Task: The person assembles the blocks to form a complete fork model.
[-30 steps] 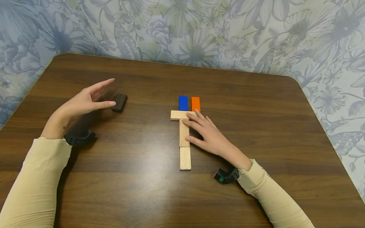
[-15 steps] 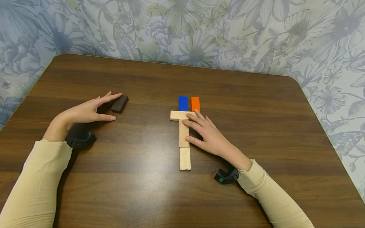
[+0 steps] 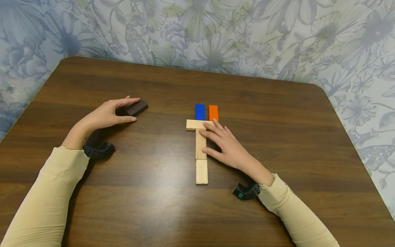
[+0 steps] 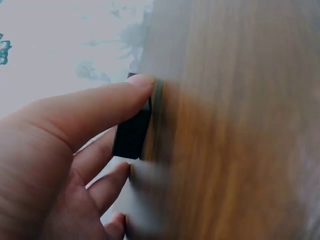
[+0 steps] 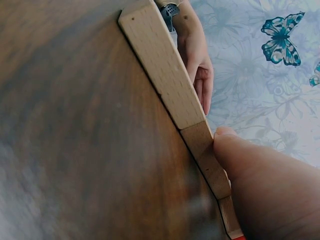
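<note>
My left hand point(image 3: 103, 115) is around a dark brown block point(image 3: 137, 107) at the left of the table, index finger along its far side and thumb at its near side. In the left wrist view the thumb point(image 4: 100, 107) partly covers the dark block point(image 4: 132, 135), with fingers behind it. My right hand point(image 3: 228, 149) rests its fingers and thumb on light wooden blocks: a crosswise one point(image 3: 193, 125) and a lengthwise one point(image 3: 201, 144). Another light block point(image 3: 202, 172) continues the row toward me. Beyond the crosswise block lie a blue block point(image 3: 200, 112) and an orange block point(image 3: 213, 112).
Everything lies on a dark brown wooden table point(image 3: 148, 206) with rounded far corners. A wall with floral paper point(image 3: 213, 37) stands directly behind its far edge. Each wrist carries a black camera band point(image 3: 98, 150).
My left hand has moved from above the dark block to around it and then to the right. The block has turned and shifted slightly right. My right hand has stayed on the light blocks.
</note>
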Motion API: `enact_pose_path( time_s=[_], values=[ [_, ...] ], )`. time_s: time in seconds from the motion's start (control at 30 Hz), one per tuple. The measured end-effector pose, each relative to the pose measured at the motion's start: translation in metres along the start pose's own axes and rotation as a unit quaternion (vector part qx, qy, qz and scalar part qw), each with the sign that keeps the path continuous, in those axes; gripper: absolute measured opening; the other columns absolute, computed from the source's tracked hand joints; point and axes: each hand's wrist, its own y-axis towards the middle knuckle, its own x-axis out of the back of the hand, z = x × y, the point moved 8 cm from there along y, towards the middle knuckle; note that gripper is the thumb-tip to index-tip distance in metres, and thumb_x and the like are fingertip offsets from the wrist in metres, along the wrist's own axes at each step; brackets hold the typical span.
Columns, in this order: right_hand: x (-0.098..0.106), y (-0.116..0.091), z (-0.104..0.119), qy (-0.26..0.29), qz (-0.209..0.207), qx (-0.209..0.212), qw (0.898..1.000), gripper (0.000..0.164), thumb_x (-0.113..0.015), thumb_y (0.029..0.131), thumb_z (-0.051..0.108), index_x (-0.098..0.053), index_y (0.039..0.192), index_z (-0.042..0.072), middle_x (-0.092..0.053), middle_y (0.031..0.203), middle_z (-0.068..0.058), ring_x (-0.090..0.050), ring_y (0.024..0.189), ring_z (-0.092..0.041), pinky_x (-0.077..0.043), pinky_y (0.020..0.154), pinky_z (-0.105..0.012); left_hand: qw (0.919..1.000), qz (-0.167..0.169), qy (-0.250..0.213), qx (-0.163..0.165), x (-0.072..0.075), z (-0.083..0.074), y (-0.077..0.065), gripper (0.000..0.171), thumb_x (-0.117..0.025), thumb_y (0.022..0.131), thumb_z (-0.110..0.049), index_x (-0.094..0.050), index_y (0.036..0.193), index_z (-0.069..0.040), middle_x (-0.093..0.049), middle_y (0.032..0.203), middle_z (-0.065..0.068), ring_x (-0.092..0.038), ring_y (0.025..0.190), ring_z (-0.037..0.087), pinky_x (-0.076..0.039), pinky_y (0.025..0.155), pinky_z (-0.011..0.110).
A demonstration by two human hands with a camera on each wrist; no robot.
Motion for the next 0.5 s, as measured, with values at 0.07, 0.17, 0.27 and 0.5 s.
enact_pose_path(
  time_s=[0.07,0.17,0.27,0.5],
  values=[
    [-0.0002,0.0001,-0.0001,0.001,-0.001,0.001,1.0,0.057,-0.049,0.095,0.047,-0.039,0.145,0.02,-0.021,0.152,0.002,-0.004,0.14,-0.023,-0.01,0.105,-0.059,0.9999,-0.008,0.006,-0.001,-0.0005,-0.0015,0.0017,0.07,-0.071,0.085,-0.023,-0.037,0.145,-0.012,-0.02,0.149,0.024,-0.017,0.135,0.039,-0.013,0.104,0.059],
    [0.0,-0.0003,-0.0002,0.001,-0.002,0.0,1.0,0.057,-0.05,0.095,0.046,-0.038,0.145,0.02,-0.021,0.152,0.002,-0.004,0.14,-0.022,-0.009,0.105,-0.058,0.9997,-0.02,0.011,-0.001,-0.0031,-0.0041,0.0048,0.072,-0.071,0.085,-0.025,-0.036,0.145,-0.01,-0.02,0.148,0.024,-0.017,0.135,0.039,-0.006,0.107,0.055],
    [0.0003,-0.0006,-0.0005,0.002,-0.001,-0.001,1.0,0.058,-0.05,0.095,0.045,-0.038,0.145,0.02,-0.021,0.152,0.002,-0.003,0.14,-0.022,-0.008,0.106,-0.058,0.9991,-0.042,0.006,-0.001,-0.0037,-0.0059,0.0074,0.068,-0.071,0.086,-0.023,-0.039,0.144,-0.008,-0.025,0.147,0.023,-0.02,0.135,0.037,-0.009,0.107,0.054],
    [0.0003,-0.0004,0.0001,0.001,0.0,0.0,1.0,0.057,-0.05,0.095,0.046,-0.038,0.145,0.02,-0.021,0.152,0.001,-0.003,0.14,-0.022,-0.009,0.106,-0.058,0.9949,-0.098,-0.015,0.019,0.0049,0.0008,0.0025,0.057,-0.072,0.084,-0.018,-0.051,0.136,-0.008,-0.046,0.136,0.018,-0.037,0.126,0.038,-0.029,0.099,0.055]
  ],
)
